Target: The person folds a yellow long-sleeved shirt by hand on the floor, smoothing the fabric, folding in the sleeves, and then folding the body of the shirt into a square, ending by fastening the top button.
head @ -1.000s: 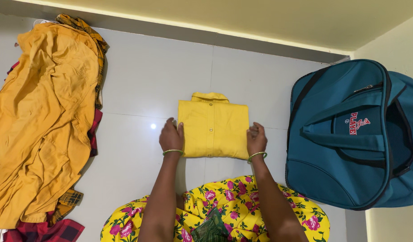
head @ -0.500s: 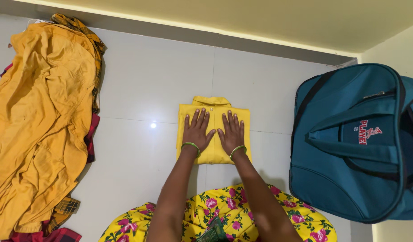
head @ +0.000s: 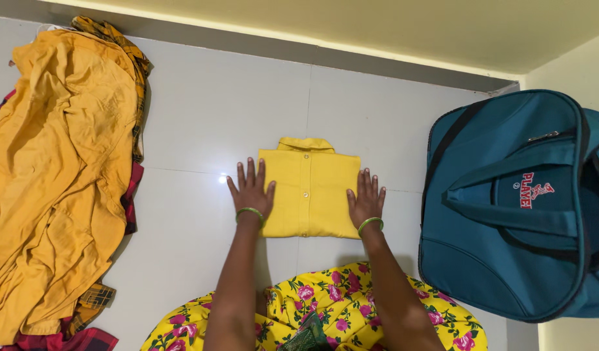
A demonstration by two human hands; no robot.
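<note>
A folded yellow shirt (head: 310,188) with a collar and a button row lies flat on the white tiled floor. My left hand (head: 250,190) rests flat at the shirt's left edge, fingers spread, a green bangle at the wrist. My right hand (head: 366,197) lies flat at the shirt's right edge, fingers apart, also with a green bangle. Neither hand grips anything. My lap in yellow flowered cloth (head: 325,312) is just below the shirt.
A teal duffel bag (head: 514,208) with handles stands at the right by the wall. A heap of clothes, topped by a mustard garment (head: 52,162) over checked and red pieces, lies at the left. A cream wall (head: 351,26) borders the far side.
Both hands slid from the middle of the shirt outward to its left and right edges. The camera view shifted slightly.
</note>
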